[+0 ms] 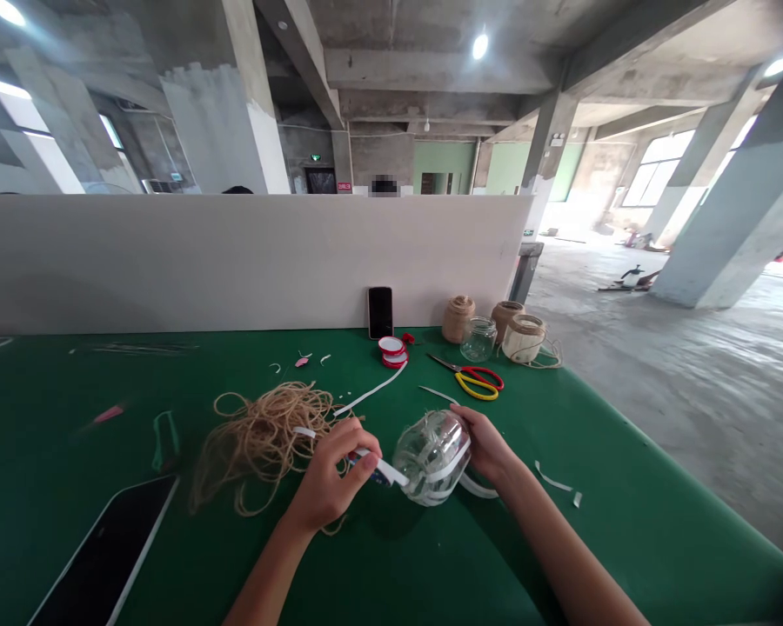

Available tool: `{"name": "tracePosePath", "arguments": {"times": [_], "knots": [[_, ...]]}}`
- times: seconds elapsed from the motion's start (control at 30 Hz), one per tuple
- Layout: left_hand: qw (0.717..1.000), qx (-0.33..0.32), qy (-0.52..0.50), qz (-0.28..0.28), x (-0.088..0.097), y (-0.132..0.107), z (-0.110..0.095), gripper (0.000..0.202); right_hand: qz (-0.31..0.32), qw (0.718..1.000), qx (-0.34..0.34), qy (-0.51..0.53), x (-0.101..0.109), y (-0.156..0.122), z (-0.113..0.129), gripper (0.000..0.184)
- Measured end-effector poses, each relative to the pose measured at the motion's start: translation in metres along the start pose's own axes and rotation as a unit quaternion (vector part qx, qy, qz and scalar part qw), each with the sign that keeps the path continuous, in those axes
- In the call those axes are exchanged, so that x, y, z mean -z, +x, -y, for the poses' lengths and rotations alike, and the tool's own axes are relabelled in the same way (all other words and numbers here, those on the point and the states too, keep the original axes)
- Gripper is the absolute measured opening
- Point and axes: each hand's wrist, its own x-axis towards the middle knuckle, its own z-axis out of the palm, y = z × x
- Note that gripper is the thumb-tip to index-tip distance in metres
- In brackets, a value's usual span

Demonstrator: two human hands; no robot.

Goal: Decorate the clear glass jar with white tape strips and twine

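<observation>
My right hand (486, 443) is closed on a clear glass jar (431, 452), tilted onto its side above the table, with white tape strips around it. Left of the jar, my left hand (343, 474) pinches a white tape strip (390, 470) whose end reaches the jar's near side. Something with a dark blue pattern shows beneath those fingers; its kind is unclear. A curved white strip (478, 489) lies behind the jar, below my right wrist. Just beyond my left hand sits a loose heap of jute twine (280, 426).
Scissors (473, 380) with red and yellow handles and tape rolls (392, 352) lie beyond the jar. Twine-wrapped jars (458, 319) and a bare glass jar (478, 339) stand back right. A phone (380, 312) leans on the white partition (248, 261); a tablet-like device (104, 556) lies front left.
</observation>
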Motion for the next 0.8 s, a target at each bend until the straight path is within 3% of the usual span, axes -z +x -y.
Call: {"name": "tracePosePath", "arguments": {"times": [0.07,0.13,0.23,0.3,0.37,0.63,0.8], "knots": [[0.996,0.031,-0.083,0.006,0.002,0.000,0.002,0.029,0.010,1.000,-0.012,0.023,-0.004,0.000,-0.005,0.024],[0.975,0.069,-0.212,0.016,0.002,0.000,0.004,0.032,0.025,0.998,-0.021,0.048,-0.008,-0.001,-0.009,0.024],[0.902,0.128,-0.410,0.038,-0.004,0.001,0.006,0.035,0.044,0.995,-0.029,0.082,-0.013,-0.003,-0.011,0.024],[0.861,0.156,-0.482,0.044,-0.011,0.002,0.006,0.040,0.052,0.993,-0.033,0.098,-0.016,-0.006,-0.011,0.022],[0.843,0.177,-0.507,0.021,-0.017,0.003,0.007,0.046,0.058,0.992,-0.032,0.109,-0.019,-0.008,-0.011,0.022],[0.822,0.228,-0.502,-0.141,-0.024,0.007,0.021,0.043,0.111,0.978,0.027,0.176,-0.031,-0.012,-0.024,0.023],[0.808,0.227,-0.504,-0.204,-0.018,0.009,0.027,0.037,0.148,0.985,0.047,0.080,-0.027,-0.015,-0.027,0.021]]}}
